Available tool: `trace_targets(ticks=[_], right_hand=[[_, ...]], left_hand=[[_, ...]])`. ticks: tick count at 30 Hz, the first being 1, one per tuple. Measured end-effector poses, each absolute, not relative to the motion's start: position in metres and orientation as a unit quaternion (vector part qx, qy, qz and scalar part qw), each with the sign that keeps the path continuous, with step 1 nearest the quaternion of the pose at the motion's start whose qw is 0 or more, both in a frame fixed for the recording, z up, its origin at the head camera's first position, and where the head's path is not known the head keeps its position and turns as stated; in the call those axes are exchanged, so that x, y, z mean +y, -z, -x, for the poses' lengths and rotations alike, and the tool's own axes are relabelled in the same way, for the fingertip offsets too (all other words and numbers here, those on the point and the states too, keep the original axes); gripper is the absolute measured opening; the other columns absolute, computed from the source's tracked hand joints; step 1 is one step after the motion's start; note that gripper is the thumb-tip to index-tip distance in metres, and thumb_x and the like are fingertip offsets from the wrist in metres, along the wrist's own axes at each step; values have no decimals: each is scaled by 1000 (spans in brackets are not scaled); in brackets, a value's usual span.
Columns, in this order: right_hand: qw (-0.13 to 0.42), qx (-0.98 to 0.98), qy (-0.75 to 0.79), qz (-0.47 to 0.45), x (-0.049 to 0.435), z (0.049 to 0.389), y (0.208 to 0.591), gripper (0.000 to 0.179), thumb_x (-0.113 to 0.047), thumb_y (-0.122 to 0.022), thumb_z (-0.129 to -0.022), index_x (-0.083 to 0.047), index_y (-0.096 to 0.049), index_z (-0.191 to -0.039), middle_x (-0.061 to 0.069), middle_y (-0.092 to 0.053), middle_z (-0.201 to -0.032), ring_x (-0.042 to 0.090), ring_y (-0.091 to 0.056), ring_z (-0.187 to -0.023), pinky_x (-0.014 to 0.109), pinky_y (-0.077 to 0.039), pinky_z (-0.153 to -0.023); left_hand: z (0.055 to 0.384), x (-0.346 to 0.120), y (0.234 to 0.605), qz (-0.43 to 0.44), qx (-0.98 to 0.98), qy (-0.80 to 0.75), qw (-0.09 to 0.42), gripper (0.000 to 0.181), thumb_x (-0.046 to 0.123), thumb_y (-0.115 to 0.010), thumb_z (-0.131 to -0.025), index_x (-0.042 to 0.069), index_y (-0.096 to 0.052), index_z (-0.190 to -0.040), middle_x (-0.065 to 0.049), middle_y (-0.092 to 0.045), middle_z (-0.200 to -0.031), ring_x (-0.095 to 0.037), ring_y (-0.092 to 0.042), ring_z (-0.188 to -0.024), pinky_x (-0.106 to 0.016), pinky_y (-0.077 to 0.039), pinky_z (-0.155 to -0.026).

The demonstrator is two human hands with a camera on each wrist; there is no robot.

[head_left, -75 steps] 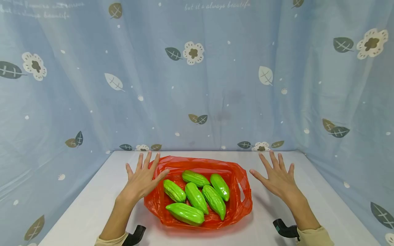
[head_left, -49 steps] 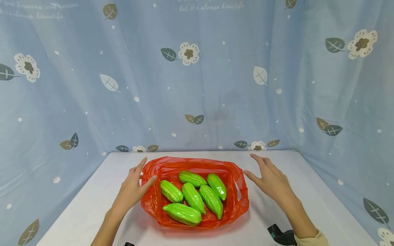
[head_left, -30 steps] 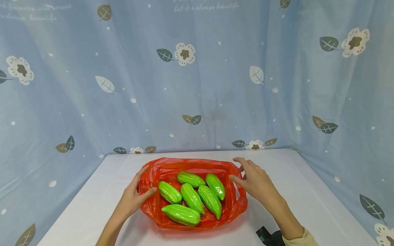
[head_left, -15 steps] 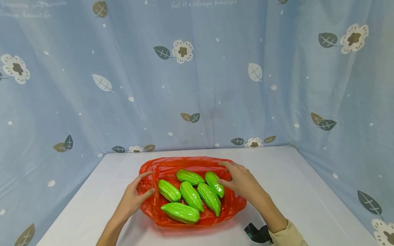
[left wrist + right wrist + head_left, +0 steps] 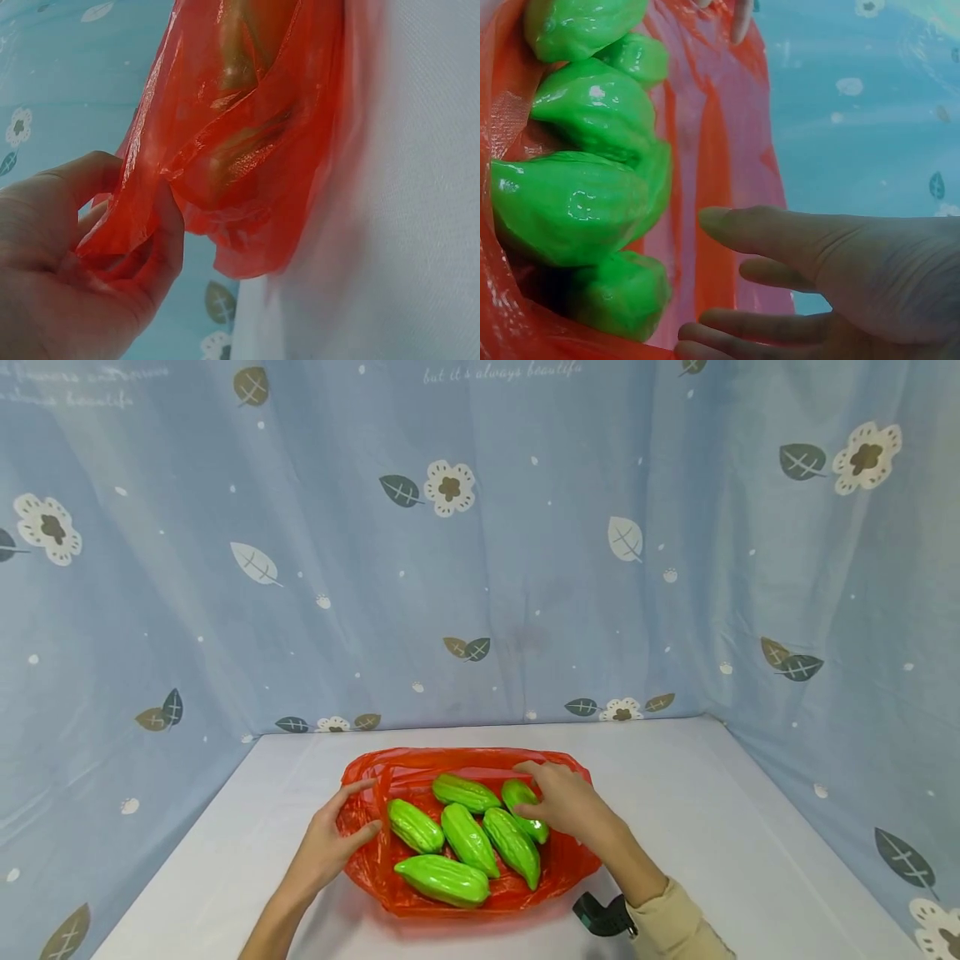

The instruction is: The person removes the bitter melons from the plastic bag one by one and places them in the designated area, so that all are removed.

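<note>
Several glossy green bitter melons (image 5: 467,842) lie in a wide-mouthed red plastic bag (image 5: 420,761). My left hand (image 5: 322,847) holds the bag's left side, the film between thumb and fingers in the left wrist view. My right hand (image 5: 576,806) reaches in over the bag's right side, thumb and fingers apart, overlapping the rightmost bitter melon (image 5: 536,828) in the head view. In the right wrist view its fingers point toward the melons (image 5: 570,210), with nothing between them. Left-hand fingertips (image 5: 740,21) show at that view's top.
The bag sits on a white table (image 5: 675,827). Blue curtains (image 5: 525,568) with leaf and flower prints close off the back and both sides. A black wrist-worn device (image 5: 602,916) hangs below the right forearm.
Both hands have come in from beside the bag. My left hand has taken the bag's left side; my right has moved left over the bag's right side. The melons have stayed put.
</note>
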State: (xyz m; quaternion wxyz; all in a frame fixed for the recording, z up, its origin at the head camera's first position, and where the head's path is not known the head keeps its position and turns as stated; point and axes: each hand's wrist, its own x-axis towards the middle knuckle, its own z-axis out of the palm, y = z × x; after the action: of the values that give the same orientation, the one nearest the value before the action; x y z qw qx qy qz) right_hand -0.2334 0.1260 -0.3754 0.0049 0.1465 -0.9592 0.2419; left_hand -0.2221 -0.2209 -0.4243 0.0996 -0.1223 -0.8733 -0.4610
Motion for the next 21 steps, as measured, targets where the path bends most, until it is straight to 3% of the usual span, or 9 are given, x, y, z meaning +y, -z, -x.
trace_targets(ticks=[6,15,21], right_hand=[[-15,-961,-236,-145,121,241,377,59,-27,-81,-78,-13,-60,-132,8,-66,-126,28,-58,-115,47,-56,-90],[-28,-962,-228,-146,120,244,382,59,-24,-81,-78,-9,-60,-130,9,-65,-122,26,-57,-112,46,-54,-93],[-41,-966,-215,-136,119,246,387,59,-24,-83,-76,-12,-60,-129,7,-64,-118,24,-56,-107,44,-55,-88]], left_hand=[[223,-221,428,121,-861,486,89,60,14,-73,-86,15,-49,-141,-18,-57,-134,-25,-65,-101,-19,-55,-77],[224,-219,427,116,-867,475,96,63,13,-74,-84,16,-48,-142,-15,-58,-135,-20,-64,-102,-19,-54,-79],[223,-221,429,116,-866,478,92,63,14,-74,-85,15,-48,-142,-17,-57,-136,-21,-64,-103,-19,-54,-79]])
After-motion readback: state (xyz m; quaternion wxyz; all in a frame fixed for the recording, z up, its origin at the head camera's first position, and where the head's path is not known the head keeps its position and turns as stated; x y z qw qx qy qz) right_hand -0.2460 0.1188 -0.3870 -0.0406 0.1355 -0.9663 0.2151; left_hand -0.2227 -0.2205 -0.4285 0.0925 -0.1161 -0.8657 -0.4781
